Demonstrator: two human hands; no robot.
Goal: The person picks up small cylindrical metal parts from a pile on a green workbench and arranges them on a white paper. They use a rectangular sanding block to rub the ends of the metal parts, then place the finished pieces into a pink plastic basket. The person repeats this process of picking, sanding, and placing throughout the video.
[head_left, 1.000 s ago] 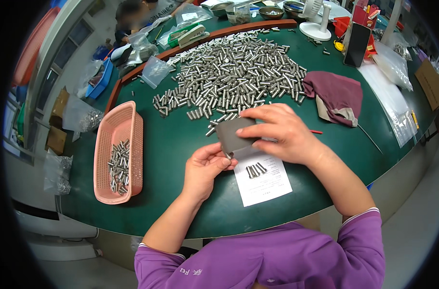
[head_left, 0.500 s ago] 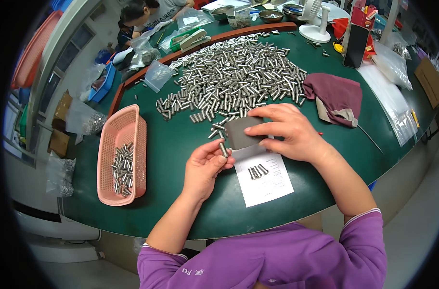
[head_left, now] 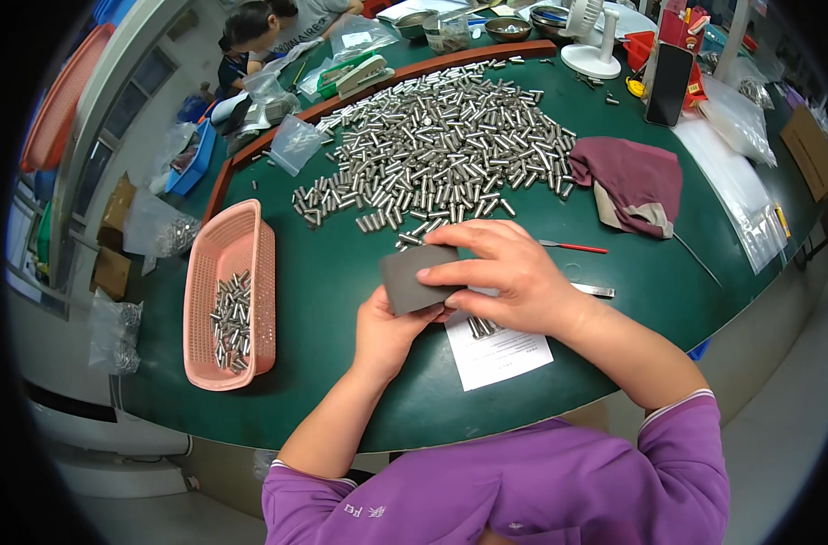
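A dark grey square pad (head_left: 403, 280), which looks like a sanding sponge, is gripped by my right hand (head_left: 516, 277), its fingers spread over the top. My left hand (head_left: 381, 338) is closed just beneath the pad. The metal pin it pinched a moment ago is now hidden by the pad. Below my right hand, a white printed sheet (head_left: 503, 365) lies on the green table (head_left: 359, 418), with several metal pins (head_left: 480, 327) on it, partly covered by the hand. Beyond both hands spreads a large heap of short metal pins (head_left: 450, 136).
Left of my hands stands a pink basket (head_left: 196, 318) holding more pins. To the right lie a red-handled tool (head_left: 577, 247), a metal strip (head_left: 594, 291) and a maroon cloth (head_left: 627, 177). A phone (head_left: 670, 84) stands upright at far right. Another person (head_left: 287, 32) sits across the table.
My right hand has brought the pad left and slightly down over my left hand, covering the pin. The red-handled tool and the metal strip have come into sight.
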